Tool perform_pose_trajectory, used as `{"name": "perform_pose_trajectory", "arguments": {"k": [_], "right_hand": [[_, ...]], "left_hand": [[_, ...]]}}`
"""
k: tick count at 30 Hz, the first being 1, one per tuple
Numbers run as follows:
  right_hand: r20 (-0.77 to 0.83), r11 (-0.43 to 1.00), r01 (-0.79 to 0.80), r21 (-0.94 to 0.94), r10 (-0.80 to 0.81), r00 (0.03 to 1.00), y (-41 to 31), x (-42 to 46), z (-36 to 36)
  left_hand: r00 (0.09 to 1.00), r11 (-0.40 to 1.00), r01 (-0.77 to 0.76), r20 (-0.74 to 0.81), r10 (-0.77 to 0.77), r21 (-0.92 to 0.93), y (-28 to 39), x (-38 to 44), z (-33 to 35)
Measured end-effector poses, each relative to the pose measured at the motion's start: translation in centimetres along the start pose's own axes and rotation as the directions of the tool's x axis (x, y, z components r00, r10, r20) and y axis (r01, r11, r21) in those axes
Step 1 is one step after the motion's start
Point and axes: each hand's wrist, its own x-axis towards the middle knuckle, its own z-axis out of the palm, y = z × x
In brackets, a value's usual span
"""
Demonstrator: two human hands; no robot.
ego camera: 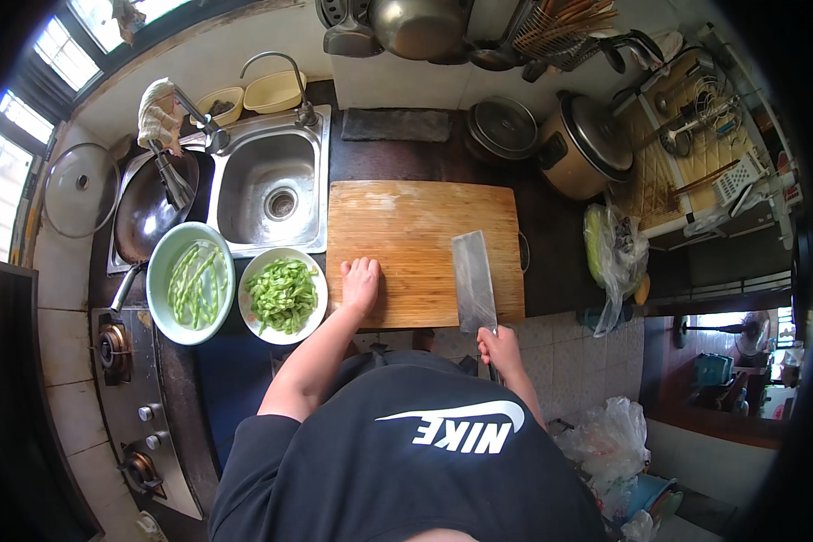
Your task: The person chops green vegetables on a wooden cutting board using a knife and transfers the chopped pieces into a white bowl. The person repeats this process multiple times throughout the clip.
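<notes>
My right hand [499, 349] grips the handle of a Chinese cleaver [474, 281]. Its broad blade lies over the right part of a wooden cutting board [413, 237] and points away from me. On the board's lower left rests my left hand [361, 283], holding nothing, with the thumb a little apart from the fingers. Just left of that hand stands a white bowl [323, 298] filled with cut green beans [281, 295]. Beside the bowl is a pale green basin [157, 288] with long whole green beans [196, 291] in water.
Behind the bowls is a steel sink [271, 169] with a faucet [305, 112]; a wok [152, 206] sits left of it. A gas stove [132, 393] lies at left. To the right stand a lidded pot [505, 129], a rice cooker [582, 146] and a plastic bag of vegetables [616, 247].
</notes>
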Motion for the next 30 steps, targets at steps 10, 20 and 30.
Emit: {"name": "perform_pose_trajectory", "arguments": {"k": [10,20,30], "right_hand": [[0.072,1.000,-0.002,-0.012,0.003,0.997,-0.3,1.3,-0.9],[0.151,0.994,0.038,-0.100,-0.022,0.988,-2.3,2.1,1.0],[0.322,0.978,0.141,-0.156,-0.085,0.943,-4.5,4.0,7.3]], "left_hand": [[0.992,0.996,-0.089,0.086,0.089,0.005,3.0,0.9,0.1],[0.993,0.999,-0.016,0.120,0.012,0.036,2.4,0.0,-0.3],[0.877,0.967,0.227,-0.409,-0.253,-0.113,-5.6,-3.7,-14.7]]}}
